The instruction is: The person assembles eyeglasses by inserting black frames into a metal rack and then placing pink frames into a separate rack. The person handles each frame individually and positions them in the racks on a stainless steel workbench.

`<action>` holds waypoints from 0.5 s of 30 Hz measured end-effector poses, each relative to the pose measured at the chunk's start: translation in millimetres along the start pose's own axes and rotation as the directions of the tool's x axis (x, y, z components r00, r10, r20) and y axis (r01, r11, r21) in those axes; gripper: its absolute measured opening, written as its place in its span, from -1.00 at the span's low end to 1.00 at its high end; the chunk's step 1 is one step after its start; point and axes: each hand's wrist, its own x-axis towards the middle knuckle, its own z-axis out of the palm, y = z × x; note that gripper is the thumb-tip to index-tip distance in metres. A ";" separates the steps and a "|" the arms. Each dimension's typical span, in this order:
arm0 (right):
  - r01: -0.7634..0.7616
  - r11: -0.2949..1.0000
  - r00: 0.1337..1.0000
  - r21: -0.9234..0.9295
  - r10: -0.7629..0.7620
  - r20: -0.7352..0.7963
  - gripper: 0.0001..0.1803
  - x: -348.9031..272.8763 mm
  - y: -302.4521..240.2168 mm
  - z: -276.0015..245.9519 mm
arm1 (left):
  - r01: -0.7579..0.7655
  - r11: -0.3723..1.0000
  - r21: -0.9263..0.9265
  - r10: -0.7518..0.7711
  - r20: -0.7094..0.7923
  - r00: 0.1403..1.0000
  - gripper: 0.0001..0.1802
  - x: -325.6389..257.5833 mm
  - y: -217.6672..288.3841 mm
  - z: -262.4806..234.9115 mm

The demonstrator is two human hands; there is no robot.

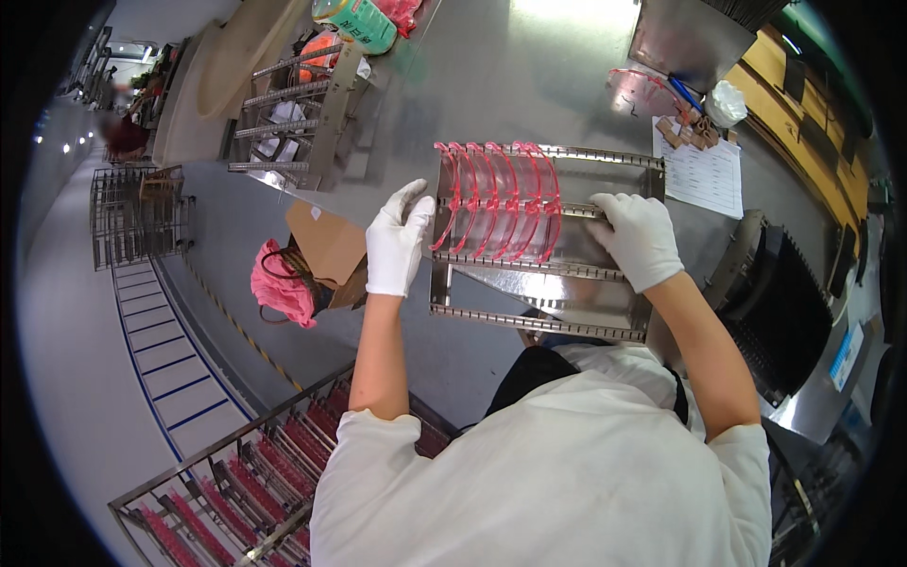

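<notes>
A slotted metal rack [548, 267] lies in front of me, overhanging the near edge of the steel table. Several curved clear sheets with pink edges [510, 203] stand in a row in its left half. At the rack's left end is my white-gloved left hand [401, 238], its thumb and forefinger apart with nothing visible between them; whether it touches the rack I cannot tell. My right hand [638, 241], gloved too, reaches over the right half. Its fingers close around the middle rail, and their tips are partly hidden.
Left of the table's back part stands another metal rack [293, 128], below a green bottle [359, 24]. A printed sheet [704, 170], a blue pen [684, 93] and crumpled white material [727, 104] lie at right. A cart of pink-edged pieces [246, 482] is at lower left.
</notes>
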 end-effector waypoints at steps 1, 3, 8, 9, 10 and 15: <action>-0.029 0.999 0.989 -0.029 0.033 0.143 -0.77 -0.4 3.5 4.8 | -0.075 0.993 0.092 0.071 0.041 0.997 -0.54 -8.9 18.8 1.8; -0.006 1.000 0.993 -0.023 0.009 0.117 -0.75 -1.9 -2.6 -4.6 | -0.347 0.896 0.276 0.289 0.230 0.929 -0.55 -19.1 50.0 0.1; 0.102 0.995 0.994 0.011 -0.101 -0.041 -0.75 -10.8 -33.3 -59.3 | -0.967 0.132 0.218 0.647 0.720 0.251 -0.39 -51.1 94.0 25.0; 0.124 0.992 0.991 0.024 -0.122 -0.062 -0.73 -11.5 -38.2 -69.5 | -0.985 0.036 0.170 0.645 0.749 0.153 -0.33 -58.6 93.1 28.2; 0.161 0.987 0.982 0.029 -0.158 -0.102 -0.69 -15.9 -38.3 -76.3 | -0.993 0.034 0.117 0.555 0.824 0.116 -0.12 -60.7 88.0 30.3; 0.180 0.982 0.962 0.063 -0.163 -0.219 -0.69 -39.0 -42.2 -105.3 | -0.960 -0.275 0.049 0.533 0.839 -0.110 -0.24 -84.3 77.6 39.9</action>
